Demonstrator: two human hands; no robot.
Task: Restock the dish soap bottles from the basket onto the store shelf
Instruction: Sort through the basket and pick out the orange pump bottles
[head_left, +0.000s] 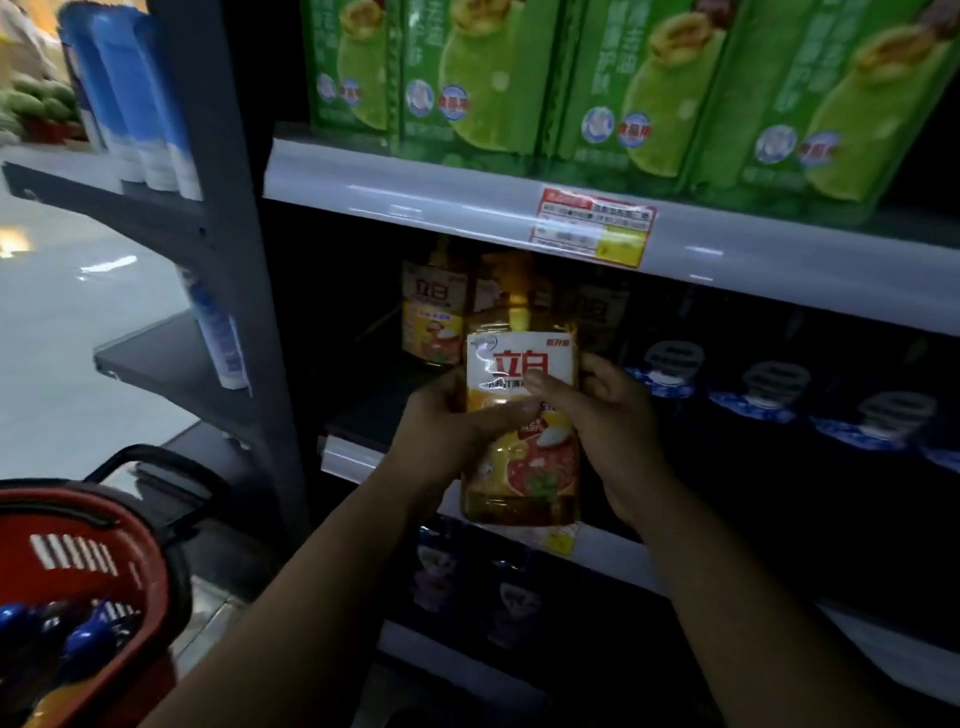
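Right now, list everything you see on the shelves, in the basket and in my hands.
Held dish soap bottle: one, amber, white label, before middle shelf.
Shelved soap bottles: at least two, yellow, behind it.
Green packs: four, top shelf.
Dark pouches: several, blue-white marks, middle shelf right.
Price tag: one, red-yellow, top shelf edge.
Basket: one, red, lower left.
Left hand: grips the bottle's left side.
Right hand: grips its right side.
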